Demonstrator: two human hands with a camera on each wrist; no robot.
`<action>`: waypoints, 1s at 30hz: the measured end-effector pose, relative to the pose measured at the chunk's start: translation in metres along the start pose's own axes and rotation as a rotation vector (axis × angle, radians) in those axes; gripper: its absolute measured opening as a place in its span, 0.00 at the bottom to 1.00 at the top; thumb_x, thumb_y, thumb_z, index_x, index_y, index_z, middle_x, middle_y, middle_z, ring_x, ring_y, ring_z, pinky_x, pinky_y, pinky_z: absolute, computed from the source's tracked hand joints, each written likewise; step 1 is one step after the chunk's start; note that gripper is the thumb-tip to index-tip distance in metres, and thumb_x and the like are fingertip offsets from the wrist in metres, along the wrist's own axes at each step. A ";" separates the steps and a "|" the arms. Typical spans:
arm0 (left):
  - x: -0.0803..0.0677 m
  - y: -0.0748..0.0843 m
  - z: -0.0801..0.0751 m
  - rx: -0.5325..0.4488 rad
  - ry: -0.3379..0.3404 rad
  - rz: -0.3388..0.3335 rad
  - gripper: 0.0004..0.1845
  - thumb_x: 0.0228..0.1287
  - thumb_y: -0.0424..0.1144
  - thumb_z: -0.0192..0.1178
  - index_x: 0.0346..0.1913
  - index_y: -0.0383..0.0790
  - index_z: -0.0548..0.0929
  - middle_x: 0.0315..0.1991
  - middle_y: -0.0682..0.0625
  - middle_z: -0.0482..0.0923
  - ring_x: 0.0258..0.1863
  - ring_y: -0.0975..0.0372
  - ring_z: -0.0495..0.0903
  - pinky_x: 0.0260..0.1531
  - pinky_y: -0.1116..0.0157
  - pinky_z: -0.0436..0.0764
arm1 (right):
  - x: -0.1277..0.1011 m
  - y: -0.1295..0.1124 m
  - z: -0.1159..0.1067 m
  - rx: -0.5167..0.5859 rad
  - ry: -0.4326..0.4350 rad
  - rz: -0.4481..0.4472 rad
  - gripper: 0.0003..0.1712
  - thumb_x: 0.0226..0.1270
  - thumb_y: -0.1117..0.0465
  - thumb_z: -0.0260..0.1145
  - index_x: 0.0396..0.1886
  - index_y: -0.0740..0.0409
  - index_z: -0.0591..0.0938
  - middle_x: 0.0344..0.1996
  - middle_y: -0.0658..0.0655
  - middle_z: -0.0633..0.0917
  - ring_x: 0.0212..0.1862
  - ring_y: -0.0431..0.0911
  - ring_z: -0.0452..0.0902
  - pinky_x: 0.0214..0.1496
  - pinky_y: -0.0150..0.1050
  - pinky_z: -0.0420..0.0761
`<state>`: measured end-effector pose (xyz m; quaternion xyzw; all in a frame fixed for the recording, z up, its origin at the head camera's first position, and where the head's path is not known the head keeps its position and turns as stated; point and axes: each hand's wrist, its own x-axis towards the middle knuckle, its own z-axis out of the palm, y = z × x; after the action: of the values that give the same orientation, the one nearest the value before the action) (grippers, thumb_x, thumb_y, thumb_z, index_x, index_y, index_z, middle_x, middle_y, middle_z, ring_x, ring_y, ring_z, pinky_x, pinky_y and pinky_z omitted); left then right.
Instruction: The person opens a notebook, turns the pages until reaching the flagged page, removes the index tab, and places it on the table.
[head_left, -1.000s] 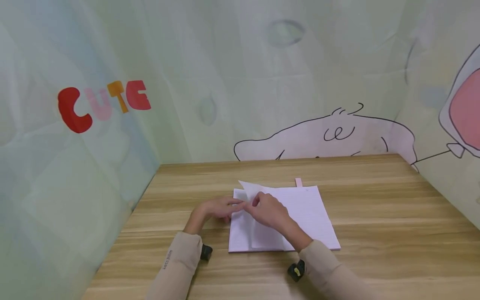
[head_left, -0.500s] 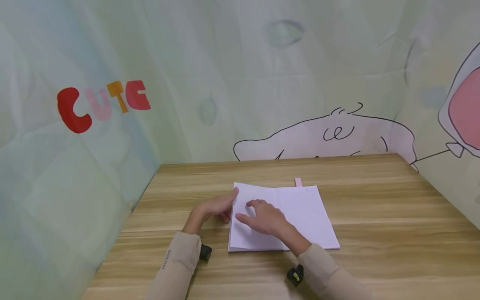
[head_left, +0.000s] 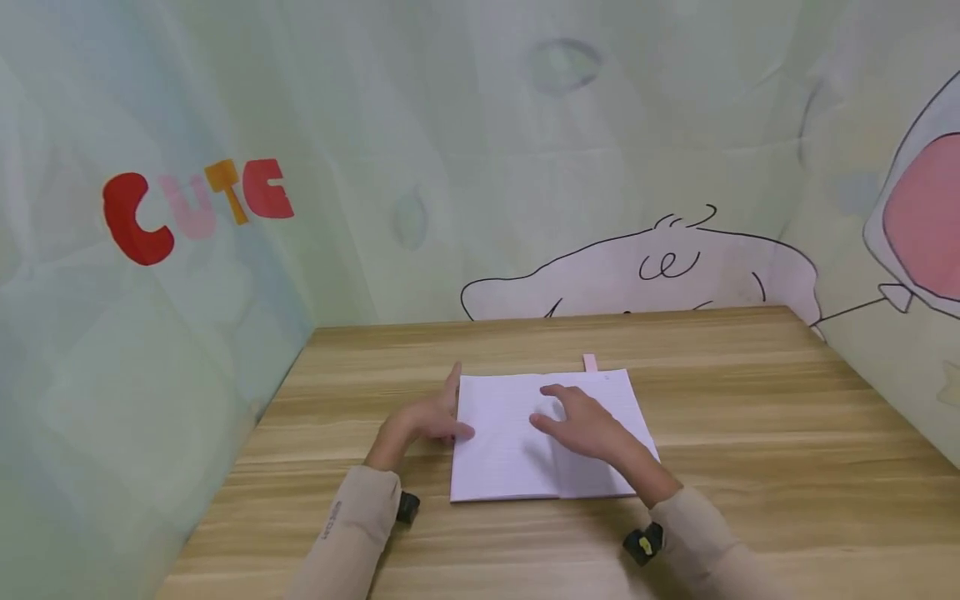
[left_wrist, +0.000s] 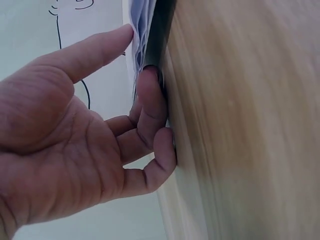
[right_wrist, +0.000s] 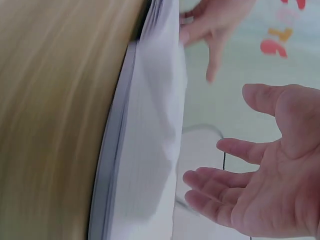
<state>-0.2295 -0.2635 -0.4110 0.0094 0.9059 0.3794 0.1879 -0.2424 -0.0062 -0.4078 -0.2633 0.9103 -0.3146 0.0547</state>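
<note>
An open notebook with lined white pages lies flat on the table. At its left edge is my left hand, its thumb on the left page and a finger pointing up along the edge in the head view. In the left wrist view, this left hand has its thumb against the page edges and curled fingers at the dark cover, holding the notebook's side. My right hand hovers over the right page near the spine, fingers spread. The right wrist view shows that right hand holding nothing, apart from the pages.
A pink tab sticks out past the notebook's top edge. The wood-grain table extends around the notebook. Behind it hangs a printed cloth backdrop with cartoon drawings and coloured letters.
The lifted page has come down flat on the left side. My right hand has let it go and moved right over the spine. My left thumb now lies on top of the left page.
</note>
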 end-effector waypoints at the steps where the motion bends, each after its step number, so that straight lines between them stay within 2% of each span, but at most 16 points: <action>1: 0.000 0.000 0.000 0.022 -0.004 0.006 0.57 0.51 0.37 0.65 0.68 0.50 0.27 0.56 0.35 0.63 0.20 0.59 0.72 0.29 0.64 0.73 | 0.000 0.006 -0.004 -0.006 0.014 0.005 0.33 0.58 0.41 0.57 0.58 0.55 0.70 0.54 0.58 0.73 0.56 0.50 0.68 0.54 0.48 0.67; 3: -0.002 -0.002 -0.002 0.065 -0.011 0.041 0.54 0.51 0.37 0.64 0.70 0.49 0.34 0.64 0.40 0.54 0.29 0.59 0.73 0.39 0.62 0.71 | -0.001 0.019 -0.013 -0.023 0.031 0.028 0.32 0.59 0.43 0.57 0.57 0.57 0.70 0.52 0.61 0.74 0.53 0.52 0.69 0.51 0.49 0.69; 4: -0.003 -0.003 -0.003 0.085 -0.020 0.059 0.51 0.51 0.37 0.64 0.70 0.49 0.38 0.64 0.42 0.54 0.31 0.58 0.73 0.43 0.62 0.68 | -0.001 0.025 -0.017 -0.031 0.033 0.040 0.32 0.59 0.44 0.57 0.58 0.58 0.70 0.51 0.63 0.74 0.52 0.54 0.70 0.51 0.50 0.69; 6: -0.004 -0.006 -0.004 0.132 -0.041 0.114 0.46 0.53 0.37 0.63 0.70 0.48 0.45 0.58 0.41 0.63 0.34 0.58 0.72 0.45 0.61 0.65 | -0.002 0.037 -0.026 -0.059 0.024 0.076 0.32 0.60 0.45 0.56 0.59 0.60 0.68 0.52 0.67 0.73 0.53 0.57 0.69 0.50 0.52 0.69; 8: -0.005 -0.010 -0.005 0.182 -0.061 0.165 0.41 0.54 0.38 0.62 0.69 0.47 0.51 0.44 0.42 0.70 0.33 0.58 0.70 0.41 0.61 0.67 | -0.004 0.049 -0.034 -0.084 0.009 0.127 0.34 0.60 0.46 0.56 0.61 0.62 0.66 0.54 0.70 0.70 0.55 0.60 0.67 0.51 0.54 0.67; 10: -0.006 -0.013 -0.006 0.229 -0.076 0.212 0.37 0.55 0.39 0.61 0.67 0.46 0.57 0.31 0.46 0.70 0.27 0.59 0.69 0.33 0.63 0.68 | -0.007 0.058 -0.041 -0.113 -0.014 0.178 0.37 0.60 0.47 0.57 0.63 0.65 0.62 0.57 0.71 0.67 0.57 0.62 0.63 0.53 0.56 0.65; 12: -0.008 -0.015 -0.006 0.289 -0.070 0.261 0.32 0.56 0.40 0.61 0.64 0.44 0.62 0.28 0.48 0.70 0.27 0.61 0.67 0.28 0.64 0.69 | -0.009 0.065 -0.046 -0.150 -0.034 0.220 0.40 0.60 0.47 0.57 0.64 0.67 0.59 0.58 0.73 0.65 0.58 0.65 0.61 0.55 0.57 0.63; 15: -0.010 -0.017 -0.006 0.326 -0.054 0.304 0.28 0.56 0.40 0.60 0.61 0.42 0.67 0.28 0.50 0.70 0.27 0.61 0.68 0.26 0.66 0.69 | -0.012 0.071 -0.049 -0.184 -0.057 0.259 0.45 0.57 0.46 0.60 0.64 0.70 0.57 0.57 0.74 0.66 0.58 0.67 0.59 0.55 0.58 0.62; 21: -0.010 -0.020 -0.006 0.322 -0.036 0.327 0.25 0.56 0.38 0.60 0.58 0.41 0.70 0.31 0.50 0.71 0.29 0.61 0.69 0.28 0.65 0.70 | -0.014 0.077 -0.046 -0.234 -0.096 0.306 0.46 0.51 0.44 0.65 0.57 0.76 0.64 0.51 0.75 0.69 0.52 0.63 0.65 0.51 0.56 0.67; 24: -0.009 -0.020 -0.006 0.317 -0.034 0.326 0.26 0.54 0.39 0.62 0.58 0.43 0.70 0.31 0.49 0.71 0.29 0.61 0.68 0.28 0.66 0.70 | -0.014 0.078 -0.045 -0.265 -0.096 0.315 0.45 0.51 0.43 0.64 0.55 0.78 0.66 0.49 0.76 0.69 0.48 0.61 0.67 0.49 0.54 0.69; 30: -0.007 -0.018 -0.006 0.336 -0.035 0.310 0.28 0.52 0.41 0.64 0.58 0.47 0.70 0.30 0.50 0.71 0.28 0.62 0.68 0.27 0.67 0.70 | -0.016 0.075 -0.045 -0.288 -0.082 0.290 0.41 0.53 0.45 0.64 0.53 0.77 0.68 0.48 0.75 0.72 0.48 0.60 0.70 0.48 0.54 0.70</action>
<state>-0.2228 -0.2816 -0.4178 0.1860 0.9408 0.2473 0.1387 -0.2742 0.0764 -0.4182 -0.1472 0.9712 -0.1591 0.0985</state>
